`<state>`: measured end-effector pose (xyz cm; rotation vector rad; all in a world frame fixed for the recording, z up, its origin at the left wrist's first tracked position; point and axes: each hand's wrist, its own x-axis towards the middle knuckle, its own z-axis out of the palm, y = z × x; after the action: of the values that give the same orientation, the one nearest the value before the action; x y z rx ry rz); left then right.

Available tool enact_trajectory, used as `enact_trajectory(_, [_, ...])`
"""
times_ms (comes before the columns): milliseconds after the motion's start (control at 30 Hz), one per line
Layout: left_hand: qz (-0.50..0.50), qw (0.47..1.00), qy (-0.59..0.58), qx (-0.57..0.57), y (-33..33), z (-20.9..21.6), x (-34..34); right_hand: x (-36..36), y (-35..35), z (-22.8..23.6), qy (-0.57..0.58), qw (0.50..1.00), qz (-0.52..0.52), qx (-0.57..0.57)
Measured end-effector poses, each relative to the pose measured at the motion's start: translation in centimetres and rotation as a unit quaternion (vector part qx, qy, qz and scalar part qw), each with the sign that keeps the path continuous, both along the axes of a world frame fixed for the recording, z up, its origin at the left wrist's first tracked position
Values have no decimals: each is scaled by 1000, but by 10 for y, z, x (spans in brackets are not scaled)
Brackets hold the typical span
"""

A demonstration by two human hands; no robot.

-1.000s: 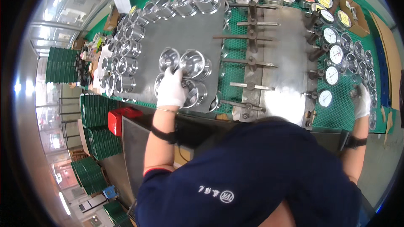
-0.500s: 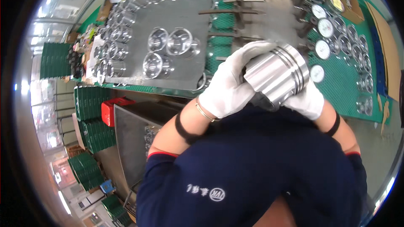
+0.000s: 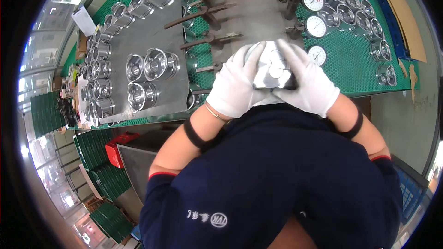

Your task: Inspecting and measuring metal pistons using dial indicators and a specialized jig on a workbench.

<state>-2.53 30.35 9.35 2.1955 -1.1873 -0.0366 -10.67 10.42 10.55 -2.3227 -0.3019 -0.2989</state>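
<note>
Between my two white-gloved hands is a shiny metal piston [image 3: 273,70], its crown with shaped recesses turned up toward me. My left hand [image 3: 237,80] grips its left side, fingers curved along the edge. On the other side, my right hand [image 3: 310,80] is closed against it, thumb low and fingers reaching up the right edge. The piston's lower part is hidden by the gloves and my dark blue shirt. Just beyond it stands a worn metal plate [image 3: 258,11] with dial gauges [image 3: 316,26] along its right side and metal rods [image 3: 210,16] along its left.
Three pistons [image 3: 142,96] lie on a grey sheet [image 3: 152,32] at the left, and several more [image 3: 102,69] line its outer edge. More pistons [image 3: 346,14] cover the right of the green mat [image 3: 346,74]. Green stacked trays [image 3: 99,157] and a red container [image 3: 121,147] stand below left.
The piston has turned from lying on its side, ring grooves showing, to crown up. Both hands have moved left and rewrapped around its sides. The view has shifted right.
</note>
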Motion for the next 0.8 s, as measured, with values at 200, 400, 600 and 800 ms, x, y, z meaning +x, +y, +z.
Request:
enact_trajectory(200, [31,998,1,-56,-12,-12,5,-17,-13,-2,424,876,-97,208])
enact_trajectory(400, [18,996,34,-82,-16,-10,14,-22,-8,-18,463,834,-78,290])
enact_trajectory(600, [18,995,46,-89,-16,-10,13,-24,-7,-19,456,832,-82,305])
enact_trajectory(800, [25,995,46,-81,-16,-9,13,-22,-5,-19,463,832,-79,297])
